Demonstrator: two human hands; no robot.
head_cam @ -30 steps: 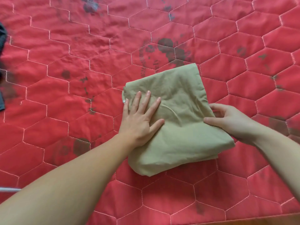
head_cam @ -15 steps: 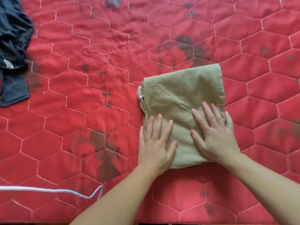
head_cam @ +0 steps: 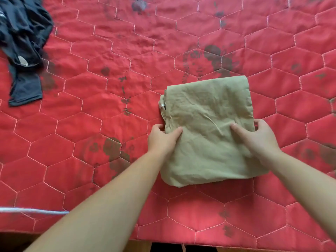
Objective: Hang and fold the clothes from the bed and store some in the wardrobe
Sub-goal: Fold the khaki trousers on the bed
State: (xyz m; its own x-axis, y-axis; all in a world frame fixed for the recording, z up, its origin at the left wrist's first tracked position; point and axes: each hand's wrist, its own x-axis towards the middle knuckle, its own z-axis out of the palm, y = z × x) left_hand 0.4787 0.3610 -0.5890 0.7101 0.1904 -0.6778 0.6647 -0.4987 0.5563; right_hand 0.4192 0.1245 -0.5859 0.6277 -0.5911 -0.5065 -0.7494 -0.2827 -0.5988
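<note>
Folded khaki-green cotton garment [head_cam: 209, 128]: lies flat on the red quilted bedspread with hexagon stitching [head_cam: 109, 124], right of centre in the head view, folded into a roughly square bundle with creases across its top face. A small pale tag shows at its 9 o'clock edge. Left hand [head_cam: 162, 138]: grips the garment's 8 o'clock edge, thumb on top of the cloth, fingers curled around and under the side. Right hand [head_cam: 260, 137]: grips the 4 o'clock edge likewise, thumb pressed on the top face, fingers wrapped over the side. Whether the bundle is lifted clear of the bedspread cannot be told. Crumpled dark navy garment [head_cam: 23, 44]: lies at 10 o'clock, well apart from the folded one. White cord [head_cam: 32, 210]: lies on the bedspread at 8 o'clock, beside the left forearm.
</note>
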